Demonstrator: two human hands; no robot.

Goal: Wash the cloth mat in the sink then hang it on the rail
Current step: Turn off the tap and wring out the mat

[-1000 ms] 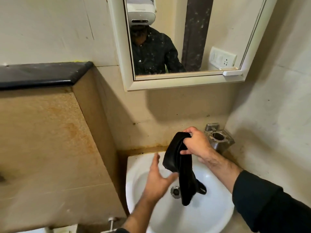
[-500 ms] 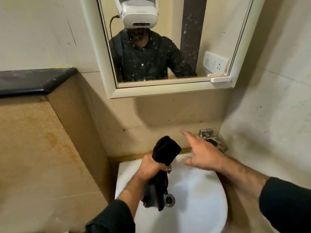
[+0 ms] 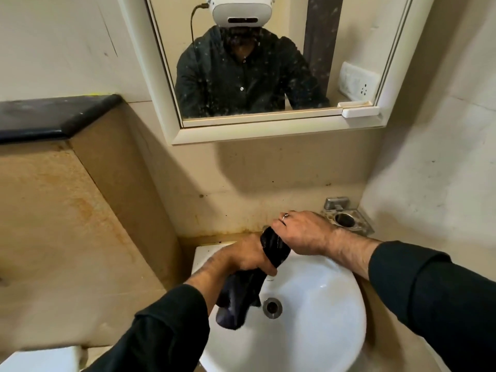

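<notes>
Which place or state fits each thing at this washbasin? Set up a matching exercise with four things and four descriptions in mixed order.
Things:
1. cloth mat
2. sink
3. metal holder
4. ledge

Descriptions:
A. black, upper left on the wall
B. white, with a round drain
C. dark, gripped by the left hand
D. on the wall beyond the right hand

Pairs: 1-C, 2-B, 3-D, 4-A
</notes>
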